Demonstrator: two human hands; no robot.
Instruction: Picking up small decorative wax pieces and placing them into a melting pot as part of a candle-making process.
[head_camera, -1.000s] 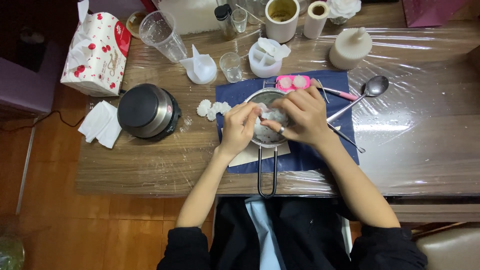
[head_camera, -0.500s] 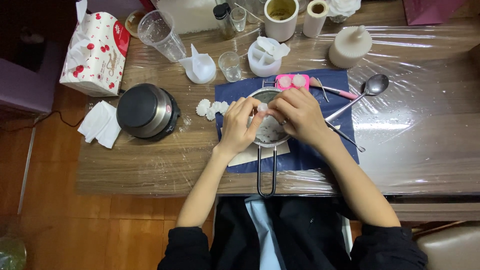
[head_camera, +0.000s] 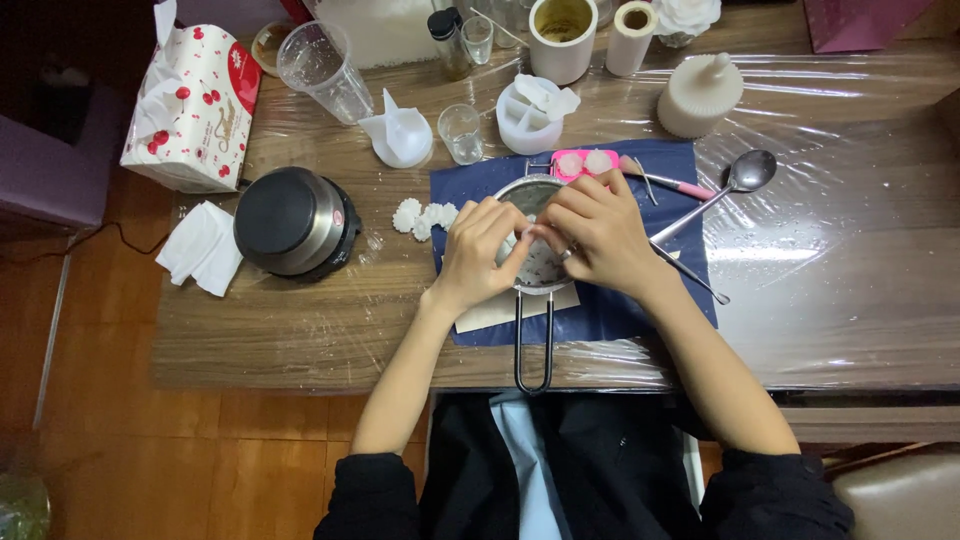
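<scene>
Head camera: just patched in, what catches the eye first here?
Both hands meet at the table's middle: the left hand and right hand pinch something small and pale over a small metal pan with a long loop handle, on a dark blue mat. Left of them sits a round black and steel pot, with a red-dotted tissue pack at the far left corner.

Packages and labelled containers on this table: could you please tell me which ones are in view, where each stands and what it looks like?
Tissue pack: far left corner of the table, soft white block with red cherry print, tissue sticking out on top.
Small bottle: far edge, middle, dark cap, clear body; any label is too small to tell.
No screens or signs show.
</scene>
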